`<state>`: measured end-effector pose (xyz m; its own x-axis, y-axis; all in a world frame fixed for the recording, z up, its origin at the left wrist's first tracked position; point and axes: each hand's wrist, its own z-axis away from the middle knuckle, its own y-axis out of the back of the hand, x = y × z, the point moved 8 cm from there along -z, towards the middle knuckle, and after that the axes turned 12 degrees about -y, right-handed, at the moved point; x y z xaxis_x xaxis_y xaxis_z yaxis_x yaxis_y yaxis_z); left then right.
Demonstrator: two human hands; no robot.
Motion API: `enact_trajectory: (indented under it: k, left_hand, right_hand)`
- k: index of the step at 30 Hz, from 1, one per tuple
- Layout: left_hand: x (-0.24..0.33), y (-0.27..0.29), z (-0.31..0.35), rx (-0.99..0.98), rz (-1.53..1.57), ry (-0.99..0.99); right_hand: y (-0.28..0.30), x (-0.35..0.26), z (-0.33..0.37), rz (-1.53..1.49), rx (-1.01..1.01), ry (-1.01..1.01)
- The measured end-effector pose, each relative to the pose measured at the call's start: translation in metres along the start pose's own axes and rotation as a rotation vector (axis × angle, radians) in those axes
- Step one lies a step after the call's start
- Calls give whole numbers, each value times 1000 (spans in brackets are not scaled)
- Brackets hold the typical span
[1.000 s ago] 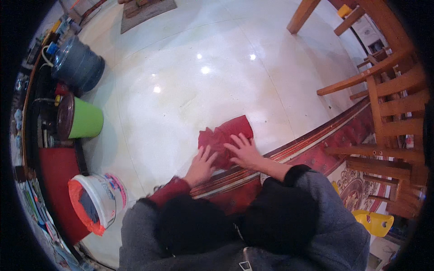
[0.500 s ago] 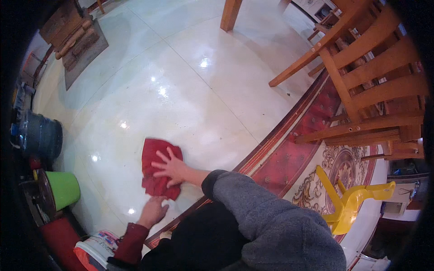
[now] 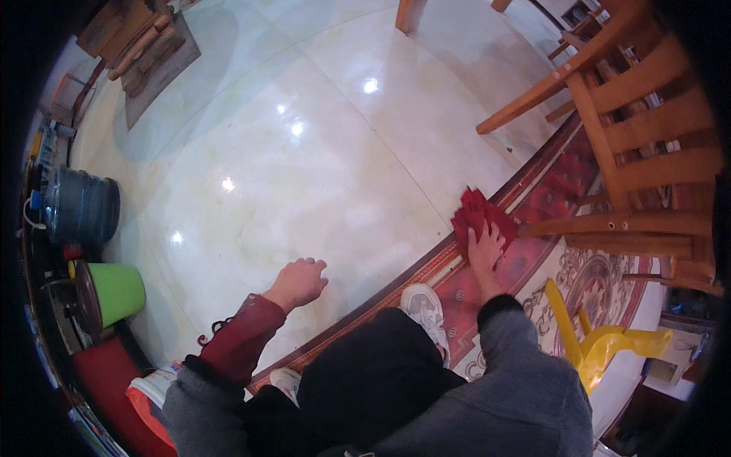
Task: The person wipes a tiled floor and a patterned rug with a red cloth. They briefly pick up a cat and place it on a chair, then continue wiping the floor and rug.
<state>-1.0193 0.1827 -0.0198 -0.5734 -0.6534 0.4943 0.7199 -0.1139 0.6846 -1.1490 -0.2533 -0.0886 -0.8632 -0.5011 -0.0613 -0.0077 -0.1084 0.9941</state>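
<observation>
Right hand (image 3: 486, 247) on the red cloth (image 3: 470, 213), left hand (image 3: 297, 283) off the rug (image 3: 457, 301)

Your right hand lies on the bunched cloth with its fingers spread; you cannot tell whether they also pinch it. The cloth sits across the rug's long border. Your left hand hangs loosely curled on the bare-floor side of the rug; its palm is hidden, so whether it closes on anything is unclear.

A wooden chair (image 3: 601, 145) stands over the rug, one low end just beside the cloth, so a careless sweep there could snag the cloth or knock your knuckles. Pushing hard against the border could ruck the rug under your shoe (image 3: 424, 308). No brand or writing is readable; your sleeve partly covers the bucket (image 3: 160, 377), left of the rug.
</observation>
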Motion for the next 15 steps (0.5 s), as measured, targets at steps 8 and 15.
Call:
enact_trajectory:
  k: [8,15]
  left_hand:
    - [-45,-54,18,-50,34,122]
    - [-100,-86,48,-204,13,391]
  right_hand:
    - [-17,-147,132,-319,-2,568]
    - [-51,-287,344,21,-538,1464]
